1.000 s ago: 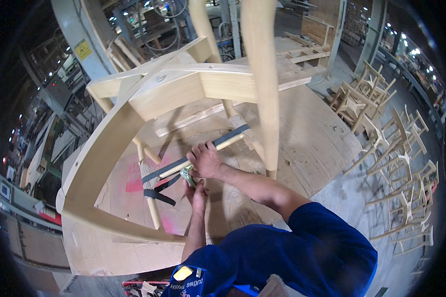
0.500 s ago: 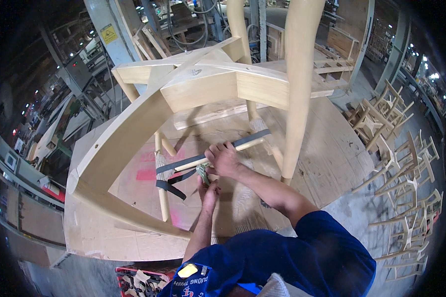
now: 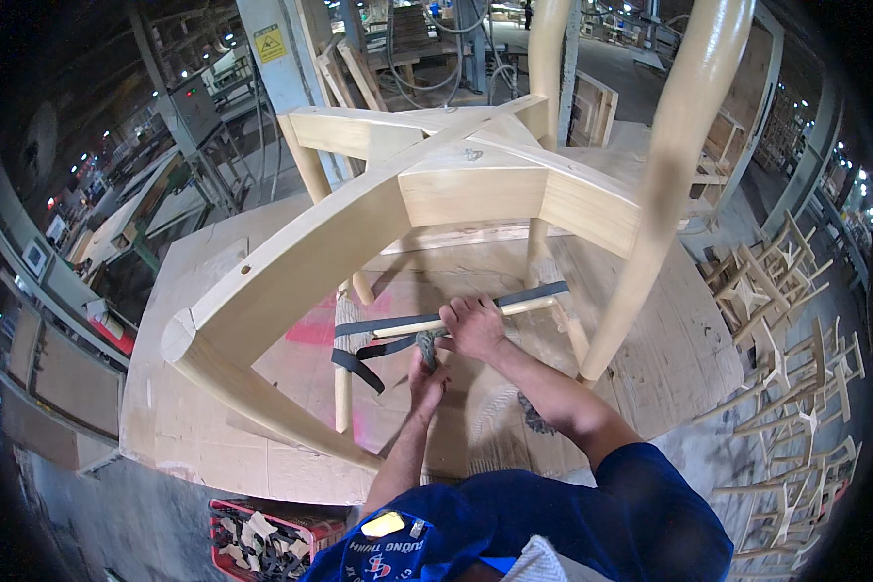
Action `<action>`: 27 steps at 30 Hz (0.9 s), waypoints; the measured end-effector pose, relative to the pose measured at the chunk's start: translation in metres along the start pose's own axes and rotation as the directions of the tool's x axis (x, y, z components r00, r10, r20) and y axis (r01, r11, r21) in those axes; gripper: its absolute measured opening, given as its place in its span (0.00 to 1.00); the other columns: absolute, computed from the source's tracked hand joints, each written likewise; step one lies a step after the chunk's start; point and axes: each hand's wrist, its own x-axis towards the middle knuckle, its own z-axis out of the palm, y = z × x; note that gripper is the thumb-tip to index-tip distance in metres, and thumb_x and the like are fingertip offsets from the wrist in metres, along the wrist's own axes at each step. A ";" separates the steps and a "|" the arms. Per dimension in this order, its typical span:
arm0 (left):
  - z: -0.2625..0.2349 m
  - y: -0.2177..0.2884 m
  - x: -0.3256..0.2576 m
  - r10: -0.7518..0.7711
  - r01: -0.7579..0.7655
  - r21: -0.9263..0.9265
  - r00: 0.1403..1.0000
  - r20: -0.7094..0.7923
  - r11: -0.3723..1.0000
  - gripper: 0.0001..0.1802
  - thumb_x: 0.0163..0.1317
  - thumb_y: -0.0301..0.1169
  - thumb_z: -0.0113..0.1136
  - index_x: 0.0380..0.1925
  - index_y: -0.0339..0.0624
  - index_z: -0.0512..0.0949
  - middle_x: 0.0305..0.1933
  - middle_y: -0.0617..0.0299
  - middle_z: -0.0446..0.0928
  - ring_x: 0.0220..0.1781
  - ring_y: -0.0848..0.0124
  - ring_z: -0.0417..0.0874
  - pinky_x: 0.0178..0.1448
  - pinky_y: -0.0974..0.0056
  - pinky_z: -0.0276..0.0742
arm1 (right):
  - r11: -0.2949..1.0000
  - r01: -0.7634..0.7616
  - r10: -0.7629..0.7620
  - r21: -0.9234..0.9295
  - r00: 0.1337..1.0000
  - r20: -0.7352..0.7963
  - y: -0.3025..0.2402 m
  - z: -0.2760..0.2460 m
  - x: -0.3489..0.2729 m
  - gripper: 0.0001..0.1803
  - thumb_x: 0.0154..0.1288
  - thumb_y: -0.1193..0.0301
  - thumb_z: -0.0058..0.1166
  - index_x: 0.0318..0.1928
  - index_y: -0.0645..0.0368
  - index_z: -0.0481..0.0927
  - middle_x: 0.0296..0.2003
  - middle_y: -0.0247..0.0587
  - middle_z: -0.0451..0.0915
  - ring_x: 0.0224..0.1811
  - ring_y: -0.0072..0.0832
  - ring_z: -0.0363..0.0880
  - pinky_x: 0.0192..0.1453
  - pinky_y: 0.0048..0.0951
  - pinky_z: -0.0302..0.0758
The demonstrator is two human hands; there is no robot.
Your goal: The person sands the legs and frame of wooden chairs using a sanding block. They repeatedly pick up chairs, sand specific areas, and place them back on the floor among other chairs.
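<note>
The chair frame (image 3: 310, 254) is smooth, pale wood with a satin look, its right leg (image 3: 684, 126) shinier (glossiest toward the top). The strap (image 3: 393, 323) is matt, dark webbing; the table (image 3: 669, 335) has a matt, creased, cardboard-like surface; the near-left crate (image 3: 322, 533) looks plastic.

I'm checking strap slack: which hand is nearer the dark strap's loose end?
The left hand, just right of the loose end; the right hand is farther right, over the strap's straight stretch.

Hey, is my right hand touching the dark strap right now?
Touching: the head view shows the right hand with its fingers curled over the dark strap.
</note>
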 end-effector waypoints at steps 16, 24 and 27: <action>0.008 -0.019 -0.002 0.105 -0.105 0.004 0.984 -0.146 0.994 0.29 0.47 0.13 0.47 0.51 0.42 0.76 0.30 0.69 0.71 0.27 0.79 0.73 0.27 0.71 0.67 | 0.999 -0.031 0.031 0.008 0.998 -0.047 -0.010 -0.009 0.004 0.32 0.40 0.46 0.69 0.39 0.53 0.72 0.34 0.40 0.73 0.37 0.40 0.77 0.45 0.47 0.70; 0.023 -0.009 -0.006 0.064 -0.109 -0.302 0.986 -0.155 0.947 0.24 0.57 0.17 0.57 0.55 0.44 0.74 0.39 0.66 0.74 0.34 0.75 0.76 0.34 0.69 0.75 | 1.000 0.024 -0.024 0.012 1.000 -0.005 -0.002 -0.010 0.000 0.33 0.48 0.44 0.66 0.46 0.54 0.73 0.41 0.41 0.76 0.42 0.40 0.79 0.48 0.47 0.72; 0.022 -0.004 -0.016 0.040 -0.094 -0.321 0.984 -0.171 0.942 0.25 0.59 0.19 0.58 0.58 0.45 0.73 0.41 0.65 0.75 0.36 0.74 0.78 0.35 0.67 0.78 | 0.998 0.044 -0.043 -0.033 0.999 0.020 -0.001 -0.011 -0.003 0.36 0.50 0.44 0.65 0.51 0.55 0.73 0.42 0.42 0.76 0.43 0.40 0.80 0.49 0.46 0.73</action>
